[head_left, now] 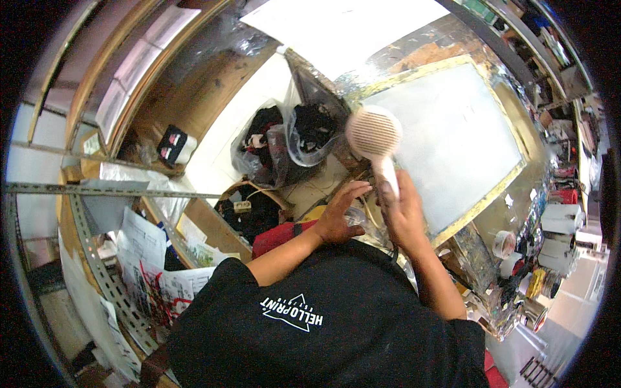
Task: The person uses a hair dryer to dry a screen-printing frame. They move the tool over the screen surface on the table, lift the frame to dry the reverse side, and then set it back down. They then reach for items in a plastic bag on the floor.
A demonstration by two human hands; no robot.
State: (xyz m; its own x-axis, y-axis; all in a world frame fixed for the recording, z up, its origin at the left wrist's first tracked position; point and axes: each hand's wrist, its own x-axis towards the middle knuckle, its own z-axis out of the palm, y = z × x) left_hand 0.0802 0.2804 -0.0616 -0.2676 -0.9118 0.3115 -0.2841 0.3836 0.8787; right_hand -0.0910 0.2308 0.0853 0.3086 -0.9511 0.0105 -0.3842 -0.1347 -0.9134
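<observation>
My right hand [406, 216] is wrapped round the handle of a pale hair dryer [374, 132], whose round ribbed grille faces up toward me. Just to its left, my left hand [340, 215] has its fingers stretched out and thumb apart, holding nothing. Beyond and right of the dryer lies a flat framed screen [456, 132], with a grey-white surface and a worn yellowish border. The dryer overlaps the left edge of this screen. Where its nozzle points is hidden behind the grille.
Left of the screen, clear plastic bags [284, 139] of dark material stand on the floor. A perforated metal bar [110, 189] and shelves with papers [142, 249] are at my left. Tape rolls [504, 244], tins and white containers [561, 218] crowd the right side. A white sheet [343, 22] lies farther back.
</observation>
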